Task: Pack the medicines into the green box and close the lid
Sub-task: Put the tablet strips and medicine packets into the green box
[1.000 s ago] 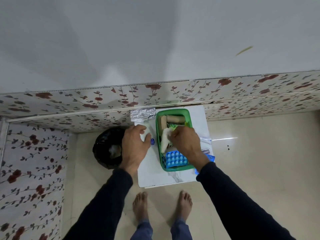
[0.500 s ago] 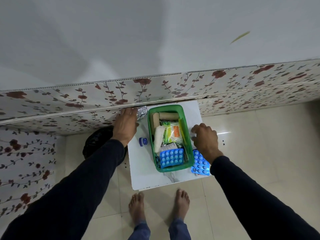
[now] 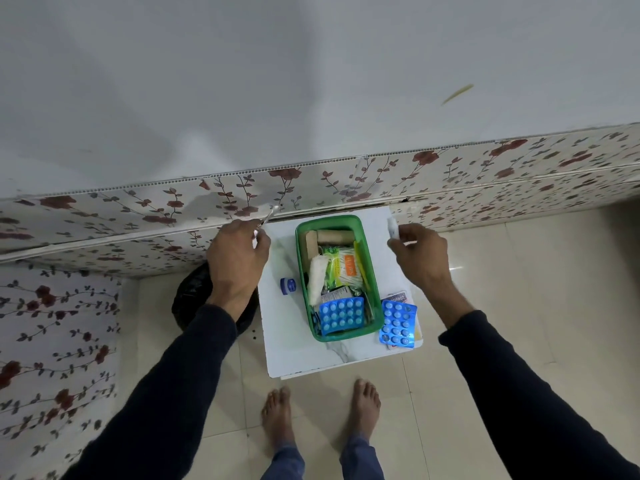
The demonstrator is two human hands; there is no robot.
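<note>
green box [image 3: 367, 271] sits lidless on the white worktop [image 3: 294, 355], its far end near the floral wall panel [image 3: 138, 216]. inside the box: two tan rolls at the far end, a white gauze roll [image 3: 317, 278] along the left wall, a green-and-orange packet [image 3: 343, 268] mid-box, a blue blister pack [image 3: 341, 315] at the near end.

left hand [image 3: 235, 261] is raised just left of the box's far-left corner, fingers pinched on a thin silvery foil strip [image 3: 266, 218] seen edge-on; probably a foil sheet, too blurred to confirm. right hand [image 3: 420, 256] is raised just right of the box's far-right corner, thumb and fingers closed on a small white item [image 3: 392, 227]. neither hand touches the box.

still outside the box: a small blue jar [image 3: 288, 286] just left of it, a second blue blister pack [image 3: 398, 323] just right of its near end, lying over a flat packet [image 3: 398, 298]. black bag [image 3: 194, 296] on the floor left of the box, under the left forearm.

vs 0.5 s ago: left hand then lay flat on the foil at the worktop's far-left corner, now lifted with it. right hand then rested beside the box's right wall, now raised holding the white item.
</note>
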